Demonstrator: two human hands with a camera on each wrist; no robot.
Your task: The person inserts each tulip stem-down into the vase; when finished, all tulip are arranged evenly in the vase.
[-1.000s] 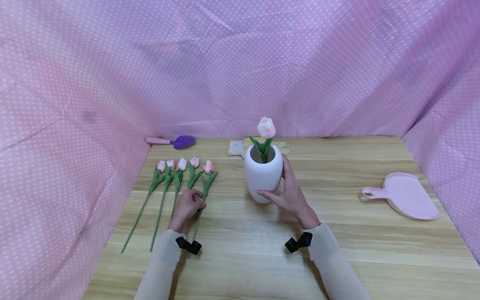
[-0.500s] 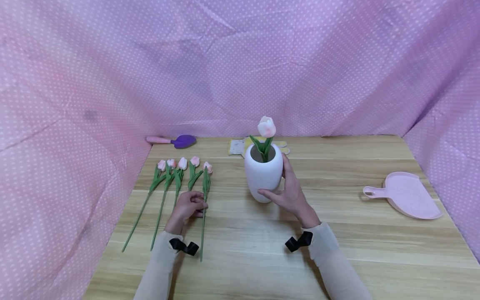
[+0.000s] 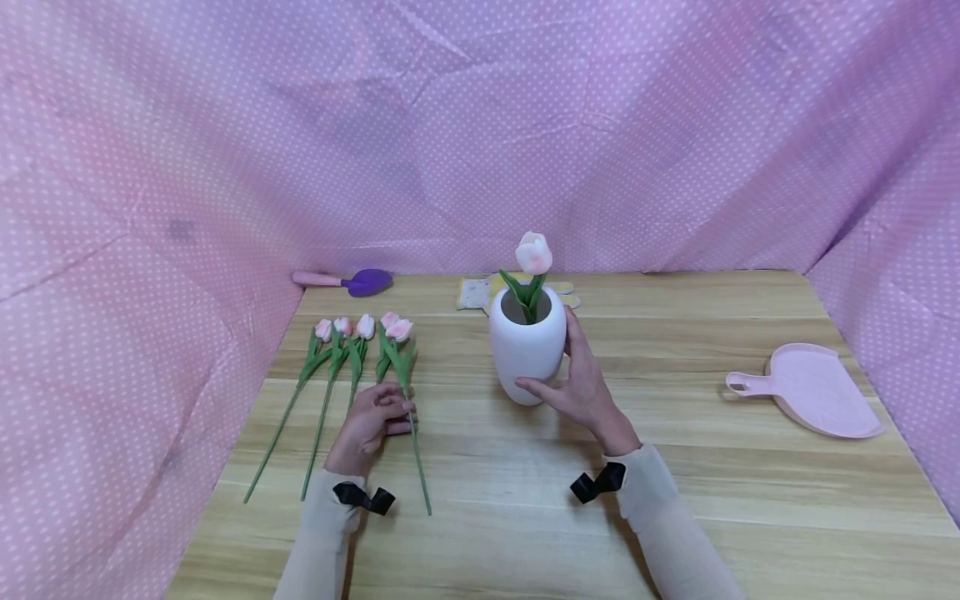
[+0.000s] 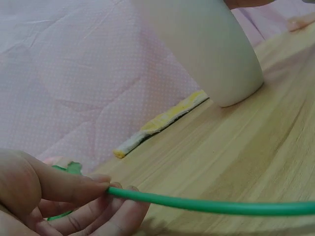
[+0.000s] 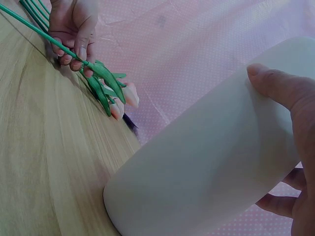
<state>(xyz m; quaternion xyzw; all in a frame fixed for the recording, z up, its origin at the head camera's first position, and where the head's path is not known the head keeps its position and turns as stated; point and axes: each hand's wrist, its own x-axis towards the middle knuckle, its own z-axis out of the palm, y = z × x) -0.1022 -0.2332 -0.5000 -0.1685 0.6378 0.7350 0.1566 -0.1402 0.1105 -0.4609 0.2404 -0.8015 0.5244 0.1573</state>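
Thumb and fingers of my left hand (image 3: pixel 369 423) pinch the green stem of a pink artificial tulip (image 3: pixel 405 379). In the left wrist view its stem (image 4: pixel 211 205) runs off to the right from the fingertips. The blossom overlaps another tulip's head in the head view. My right hand (image 3: pixel 583 392) grips the side of a white vase (image 3: pixel 525 358), thumb in front and fingers behind. The vase stands upright on the table, and one pale pink tulip (image 3: pixel 533 254) rises from its mouth. Several more tulips (image 3: pixel 327 400) lie side by side left of and behind my left hand.
A trowel (image 3: pixel 366 283) with a purple blade lies at the back left. Yellow and white gloves (image 3: pixel 474 294) are behind the vase. At the right lies a pink dustpan (image 3: pixel 821 392). Pink dotted cloth (image 3: pixel 480 142) hangs round the wooden table (image 3: pixel 675 500).
The pinched tulip has been lifted and turned: its blossom has swung left and its stem end right. My left hand has shifted slightly. The right hand and vase hold their place.
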